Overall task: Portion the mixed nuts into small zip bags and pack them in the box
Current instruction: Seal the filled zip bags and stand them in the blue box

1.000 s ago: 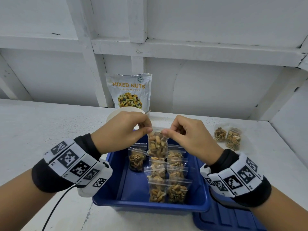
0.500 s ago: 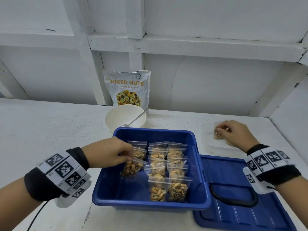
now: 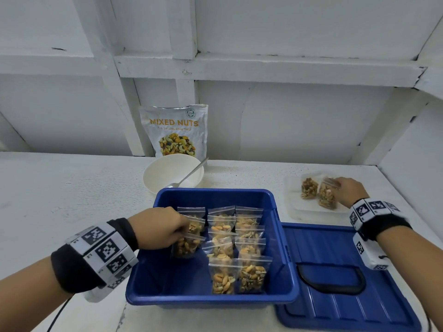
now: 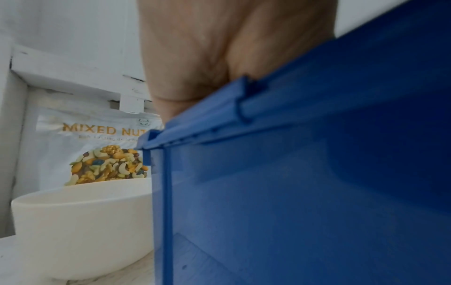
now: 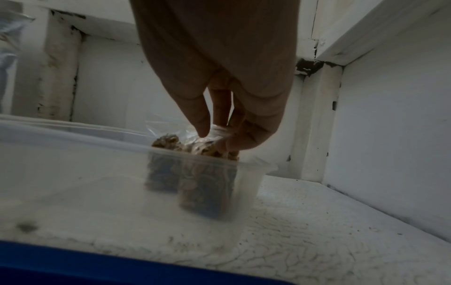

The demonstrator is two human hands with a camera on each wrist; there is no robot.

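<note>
A blue box sits in front of me with several filled zip bags of nuts standing in rows inside. My left hand reaches over the box's left wall and pinches the top of one filled zip bag in the left row. In the left wrist view the box wall hides the fingers. My right hand is at the far right, over a clear tray, pinching the top of a filled bag; a second bag lies beside it. In the right wrist view the fingers pinch that bag's plastic top.
A white bowl with a spoon stands behind the box, and the mixed nuts pouch leans against the white wall. The blue lid with a black handle lies right of the box. The table edge runs close on the right.
Both hands held one bag above the box a second ago. The left hand has lowered it into the left row; the right hand has gone to the clear tray and taken hold of another bag.
</note>
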